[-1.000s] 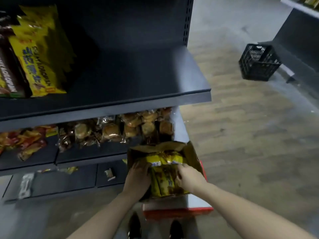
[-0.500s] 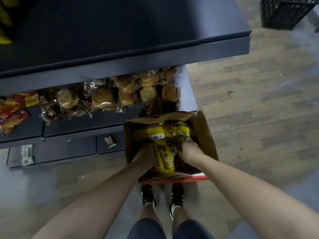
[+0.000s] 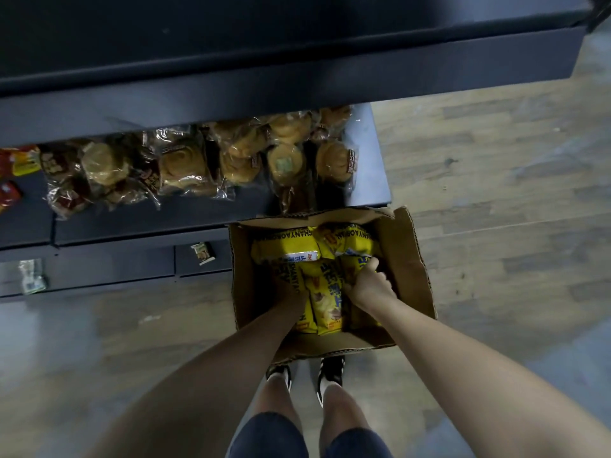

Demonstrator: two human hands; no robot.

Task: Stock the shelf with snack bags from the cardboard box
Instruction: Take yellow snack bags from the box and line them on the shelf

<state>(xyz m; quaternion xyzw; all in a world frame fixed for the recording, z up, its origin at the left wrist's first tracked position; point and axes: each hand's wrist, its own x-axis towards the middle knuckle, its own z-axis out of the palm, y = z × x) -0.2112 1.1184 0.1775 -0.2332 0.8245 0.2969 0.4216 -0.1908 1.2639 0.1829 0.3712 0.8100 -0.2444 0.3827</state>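
Note:
An open cardboard box (image 3: 411,259) stands on the floor in front of my feet, packed with several yellow snack bags (image 3: 324,299). Both of my hands are down inside it. My left hand (image 3: 291,300) is pushed in along the left side of the upright bags, its fingers mostly hidden. My right hand (image 3: 372,284) has its fingers curled over the top of the bags on the right. The dark shelf (image 3: 231,34) runs across the top of the view, right above the box.
Wrapped buns (image 3: 185,163) lie on the lower shelf (image 3: 367,166) behind the box, with red and yellow packets (image 3: 16,163) at far left. Small packets (image 3: 203,254) sit on the bottom ledge. Wooden floor (image 3: 496,193) stretches to the right.
The view has tilted further down, so the box now sits at centre. Both hands have sunk deeper among the yellow bags, the left one along the left side.

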